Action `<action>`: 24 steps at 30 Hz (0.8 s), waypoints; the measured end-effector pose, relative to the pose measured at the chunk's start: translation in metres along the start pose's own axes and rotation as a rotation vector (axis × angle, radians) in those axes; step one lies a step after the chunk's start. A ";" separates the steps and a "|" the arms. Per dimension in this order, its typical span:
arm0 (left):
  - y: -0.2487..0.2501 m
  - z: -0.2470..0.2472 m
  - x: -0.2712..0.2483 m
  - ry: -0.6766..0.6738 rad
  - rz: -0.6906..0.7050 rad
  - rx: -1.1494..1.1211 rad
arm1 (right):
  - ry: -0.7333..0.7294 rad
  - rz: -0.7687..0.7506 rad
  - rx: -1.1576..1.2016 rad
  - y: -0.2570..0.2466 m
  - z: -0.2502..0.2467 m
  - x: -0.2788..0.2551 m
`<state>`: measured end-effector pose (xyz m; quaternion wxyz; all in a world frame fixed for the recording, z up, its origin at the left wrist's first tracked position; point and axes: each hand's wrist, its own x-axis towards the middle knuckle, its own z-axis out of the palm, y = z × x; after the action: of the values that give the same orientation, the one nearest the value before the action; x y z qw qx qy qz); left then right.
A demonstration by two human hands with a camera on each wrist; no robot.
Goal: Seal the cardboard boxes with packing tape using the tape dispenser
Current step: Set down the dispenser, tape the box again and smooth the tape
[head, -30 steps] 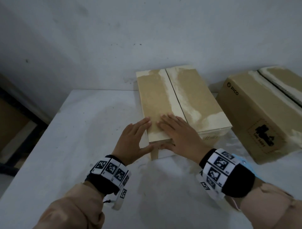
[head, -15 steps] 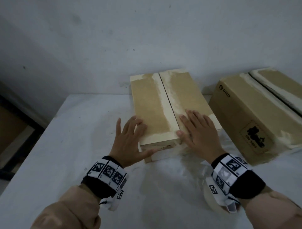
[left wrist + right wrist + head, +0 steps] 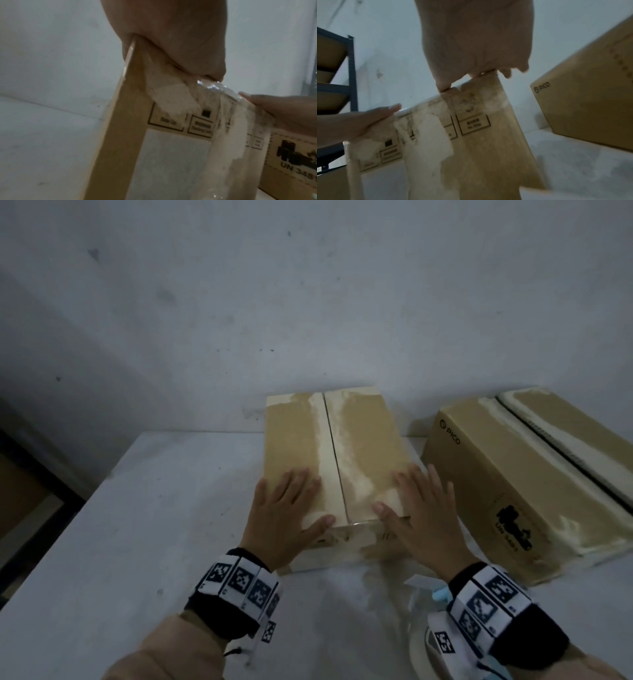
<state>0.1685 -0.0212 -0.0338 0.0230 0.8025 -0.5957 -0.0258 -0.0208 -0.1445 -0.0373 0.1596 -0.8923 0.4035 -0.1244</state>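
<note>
A tall brown cardboard box (image 3: 363, 440) stands mid-table with both top flaps down and a dark seam (image 3: 334, 460) between them. My left hand (image 3: 287, 508) lies flat on the left flap at the front edge, thumb along the rim. My right hand (image 3: 421, 508) presses flat on the right flap. A strip of clear tape (image 3: 214, 86) shines on the front top edge between the thumbs. Under my right wrist lies a pale tape roll (image 3: 419, 648) with a light blue part (image 3: 440, 594), mostly hidden. In the wrist views each palm (image 3: 171, 40) (image 3: 479, 40) rests on the box rim.
A second, larger cardboard box (image 3: 507, 474) marked PICO sits close on the right, its top seam gaping. The white table (image 3: 154, 542) meets a white wall behind the boxes. A dark metal shelf (image 3: 351, 81) stands off to the left.
My hands have spread apart from the left flap, one onto each flap. The box now sits squarer to me, seam pointing straight away.
</note>
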 end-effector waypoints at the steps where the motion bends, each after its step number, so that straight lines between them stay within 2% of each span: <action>1: -0.003 0.000 0.000 -0.015 0.013 -0.014 | -0.046 0.047 0.056 0.001 0.000 -0.002; 3: -0.007 -0.001 0.000 -0.026 0.024 -0.014 | -0.124 0.093 0.174 0.000 0.000 -0.007; 5: -0.004 -0.003 0.003 -0.100 -0.045 -0.033 | -0.124 0.090 0.184 -0.003 -0.002 -0.009; 8: 0.010 -0.014 0.017 -0.213 -0.344 -0.247 | -0.158 0.067 0.164 0.000 -0.002 -0.009; 10: 0.022 -0.018 0.026 -0.207 -0.492 -0.311 | -0.224 0.054 0.199 0.004 -0.005 -0.011; 11: 0.026 -0.018 0.028 -0.181 -0.518 -0.278 | -0.253 0.043 0.240 0.007 -0.009 -0.013; 13: 0.029 -0.013 0.027 -0.121 -0.501 -0.177 | -0.273 0.008 0.302 0.013 -0.015 -0.023; 16: 0.028 -0.008 0.024 -0.072 -0.493 -0.118 | -0.256 -0.042 0.273 0.027 -0.019 -0.050; 20: 0.029 -0.008 0.025 -0.042 -0.502 -0.116 | -0.266 0.008 0.265 0.058 -0.013 -0.091; 24: 0.028 -0.003 0.024 0.015 -0.503 -0.099 | -0.177 0.042 0.029 0.098 -0.003 -0.131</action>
<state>0.1486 -0.0527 -0.0288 0.0597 0.9235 -0.3750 -0.0541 -0.1725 -0.1062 -0.0845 0.2102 -0.8888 0.4044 -0.0474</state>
